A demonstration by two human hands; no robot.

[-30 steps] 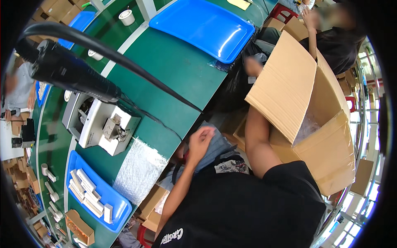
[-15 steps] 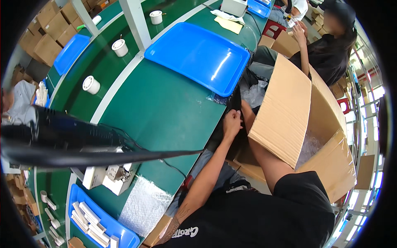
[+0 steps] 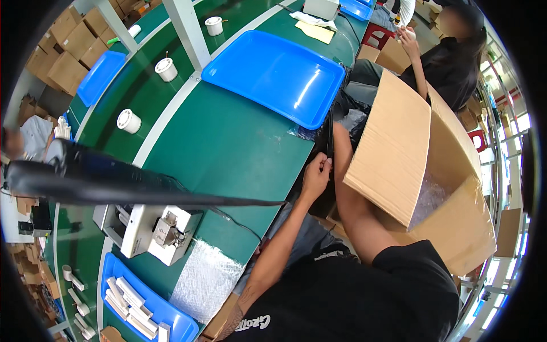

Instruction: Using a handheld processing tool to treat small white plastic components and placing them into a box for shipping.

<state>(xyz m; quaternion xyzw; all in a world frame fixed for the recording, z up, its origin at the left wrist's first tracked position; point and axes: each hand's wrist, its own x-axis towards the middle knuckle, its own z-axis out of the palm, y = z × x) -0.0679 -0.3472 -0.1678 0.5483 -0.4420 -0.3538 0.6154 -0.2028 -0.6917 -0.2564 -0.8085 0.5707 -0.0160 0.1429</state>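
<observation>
At the edge of the green workbench [image 3: 239, 148], my left hand [image 3: 317, 175] is closed, pinching the rim of a black plastic bag [image 3: 329, 137]. The bag hangs in the gap between the bench and an open cardboard box [image 3: 393, 148]. My right arm passes beside the box flap and reaches toward the bag. At its end, around the wrist, my right hand [image 3: 341, 132] goes down among the dark plastic, and its fingers are hidden. A blue tray [image 3: 273, 77] lies on the bench just beyond the bag.
A machine [image 3: 162, 231] stands on the left of the bench, a dark blurred bar crossing above it. Bubble wrap [image 3: 206, 279] and a blue tray of white parts [image 3: 185, 326] lie nearer. White round parts [image 3: 129, 121] sit on the green conveyor [image 3: 102, 137]. A co-worker [image 3: 450, 62] sits beyond the box.
My right hand has reached farther into the black plastic, and more of its forearm shows. My left hand has shifted slightly toward me, still at the bag's rim. The view has turned a little.
</observation>
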